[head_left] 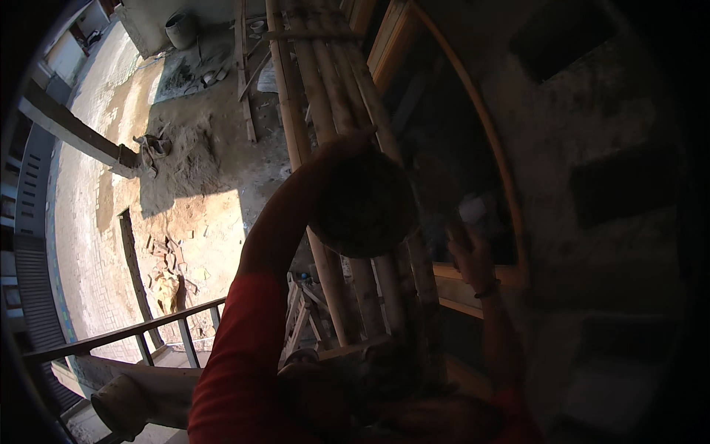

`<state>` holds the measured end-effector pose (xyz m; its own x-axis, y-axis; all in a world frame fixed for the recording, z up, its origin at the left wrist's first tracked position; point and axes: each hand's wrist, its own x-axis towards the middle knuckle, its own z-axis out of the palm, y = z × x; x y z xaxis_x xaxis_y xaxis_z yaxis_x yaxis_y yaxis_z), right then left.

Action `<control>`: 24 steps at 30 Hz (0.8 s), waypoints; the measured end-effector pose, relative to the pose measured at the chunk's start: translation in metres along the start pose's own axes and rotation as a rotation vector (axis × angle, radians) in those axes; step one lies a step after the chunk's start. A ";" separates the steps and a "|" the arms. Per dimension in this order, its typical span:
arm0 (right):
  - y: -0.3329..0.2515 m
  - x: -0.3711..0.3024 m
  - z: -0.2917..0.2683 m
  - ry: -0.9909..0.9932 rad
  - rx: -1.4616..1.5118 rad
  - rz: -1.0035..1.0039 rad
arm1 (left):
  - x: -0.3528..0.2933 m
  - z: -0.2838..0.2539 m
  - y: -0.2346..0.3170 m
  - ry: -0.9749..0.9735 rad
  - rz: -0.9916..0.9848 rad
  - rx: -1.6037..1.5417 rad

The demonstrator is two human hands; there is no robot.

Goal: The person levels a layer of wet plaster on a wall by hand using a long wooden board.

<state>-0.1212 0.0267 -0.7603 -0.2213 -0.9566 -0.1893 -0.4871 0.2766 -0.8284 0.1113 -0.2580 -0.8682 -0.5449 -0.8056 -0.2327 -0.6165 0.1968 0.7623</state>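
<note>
My left arm, in a red sleeve, reaches forward over the bamboo poles [314, 81]. At its end my left hand [344, 148] grips the far rim of a dark round pan [362, 211]. The pan's contents are too dark to make out. To the right, my right hand [473, 259] is raised before the wooden-framed window [510, 200], its fingers curled. Whatever it may hold is lost in the shadow. A dark band circles that wrist.
Several bamboo poles form a narrow platform running away from me. A rough wall [592, 133] rises on the right. Down at the left lie a sand heap [196, 152], broken bricks [174, 255] and a metal railing [163, 322]. A grey drum [181, 31] stands far off.
</note>
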 end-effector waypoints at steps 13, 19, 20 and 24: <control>-0.019 -0.006 -0.006 -0.105 -0.573 -0.341 | -0.087 0.045 -0.035 0.544 0.838 0.487; -0.058 0.010 -0.008 0.009 -0.684 -0.349 | -0.091 0.017 -0.029 0.322 0.458 0.320; -0.061 0.012 -0.006 0.029 -0.668 -0.369 | -0.085 0.012 -0.030 0.401 0.484 0.290; -0.068 0.002 -0.006 0.012 -0.549 -0.253 | -0.048 0.007 0.000 0.508 0.287 0.137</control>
<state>-0.0935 0.0071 -0.7015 -0.0496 -0.9987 -0.0128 -0.8899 0.0500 -0.4534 0.1335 -0.2154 -0.8611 -0.3815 -0.8693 0.3142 -0.5714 0.4889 0.6591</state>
